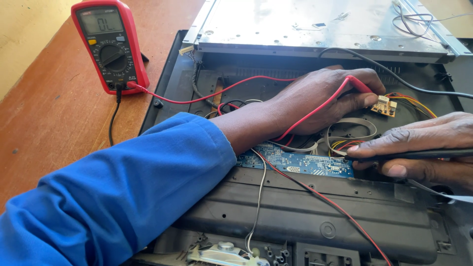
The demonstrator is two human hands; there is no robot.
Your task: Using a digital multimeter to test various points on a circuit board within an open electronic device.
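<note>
Probing a small circuit board inside an opened appliance.
Left hand (320, 101) pinches red probe (355, 84) on light, fragile yellow board (384, 106); right hand (423, 148) grips black probe (419, 154) by its insulated shaft.

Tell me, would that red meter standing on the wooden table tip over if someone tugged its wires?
Probably, yes. The red meter stands propped at a tilt rather than lying flat, so a pull on the red lead could likely topple or drag it. Its chunky casing looks rigid and fairly grippy, so it may slide little on the wooden table.
</note>
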